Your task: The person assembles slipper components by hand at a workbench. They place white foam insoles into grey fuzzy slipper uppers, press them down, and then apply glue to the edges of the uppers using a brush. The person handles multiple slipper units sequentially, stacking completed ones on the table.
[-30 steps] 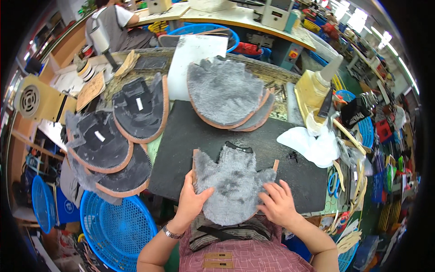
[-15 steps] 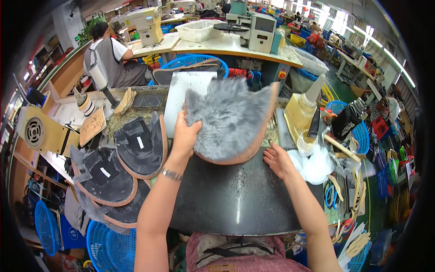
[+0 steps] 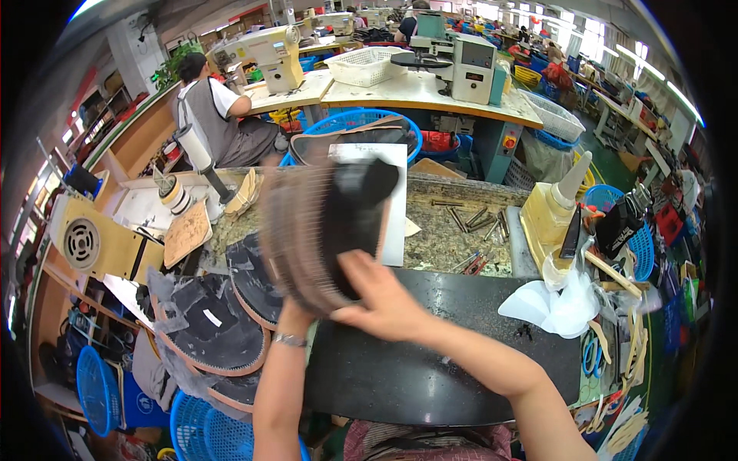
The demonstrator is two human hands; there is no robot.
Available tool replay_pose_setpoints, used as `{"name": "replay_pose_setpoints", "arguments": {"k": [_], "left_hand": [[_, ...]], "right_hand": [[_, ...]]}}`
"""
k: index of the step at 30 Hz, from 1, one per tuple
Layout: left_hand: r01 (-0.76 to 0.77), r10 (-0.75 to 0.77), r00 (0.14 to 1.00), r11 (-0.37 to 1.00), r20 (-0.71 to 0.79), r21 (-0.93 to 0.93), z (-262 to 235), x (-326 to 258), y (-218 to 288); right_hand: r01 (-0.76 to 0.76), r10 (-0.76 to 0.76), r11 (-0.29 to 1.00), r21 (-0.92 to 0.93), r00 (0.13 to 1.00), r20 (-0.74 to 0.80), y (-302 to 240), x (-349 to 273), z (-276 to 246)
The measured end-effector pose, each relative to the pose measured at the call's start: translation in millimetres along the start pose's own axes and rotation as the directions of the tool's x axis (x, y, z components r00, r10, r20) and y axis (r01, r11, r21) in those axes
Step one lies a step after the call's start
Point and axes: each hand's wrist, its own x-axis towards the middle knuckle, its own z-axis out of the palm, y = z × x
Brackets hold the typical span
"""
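Observation:
Over the left part of the black work surface I hold up a fur-lined shoe upper (image 3: pixel 307 230), blurred by motion. Its dark side and stitched, ribbed-looking tan edge show; the grey fur is turned out of sight. My left hand (image 3: pixel 295 313) is closed at its lower edge, the fingers mostly hidden behind it. From the right, my right hand (image 3: pixel 388 301) grips the lower right part, thumb and fingers against the dark face. Similar stitched uppers (image 3: pixel 211 323) with grey fur at their rims lie overlapping at the left. Behind the held piece stands a white board (image 3: pixel 394 223).
At right are a glue bottle (image 3: pixel 546 219), crumpled white plastic (image 3: pixel 561 303), blue-handled scissors (image 3: pixel 592 355) and tan strips. Metal rods (image 3: pixel 480 219) lie at the bench's back. A beige machine (image 3: pixel 84 234) is at left, a blue basket (image 3: pixel 204 426) below. A person (image 3: pixel 223 115) sits beyond.
The upper has swung left and turned from its fur side to show its dark side. My right hand has moved left from the work surface onto it. The whole view has shifted slightly.

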Motion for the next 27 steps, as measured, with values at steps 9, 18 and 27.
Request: {"name": "replay_pose_setpoints", "arguments": {"k": [9, 18, 27], "left_hand": [[0.050, 0.821, 0.563, 0.075, -0.090, 0.996, 7, -136, 110], [-0.024, 0.122, 0.986, -0.559, 0.111, 0.829, -9, -142, 102], [-0.187, 0.088, 0.961, -0.488, 0.261, 0.853, -7, -135, 117]], "right_hand": [[0.355, -0.324, 0.932, -0.072, 0.907, 0.270, -37, 43, 126], [-0.595, 0.858, 0.509, 0.622, 0.414, -0.305, 148, 73, 25], [-0.422, 0.874, 0.113, 0.900, 0.473, 0.111, 194, 63, 18]]}}
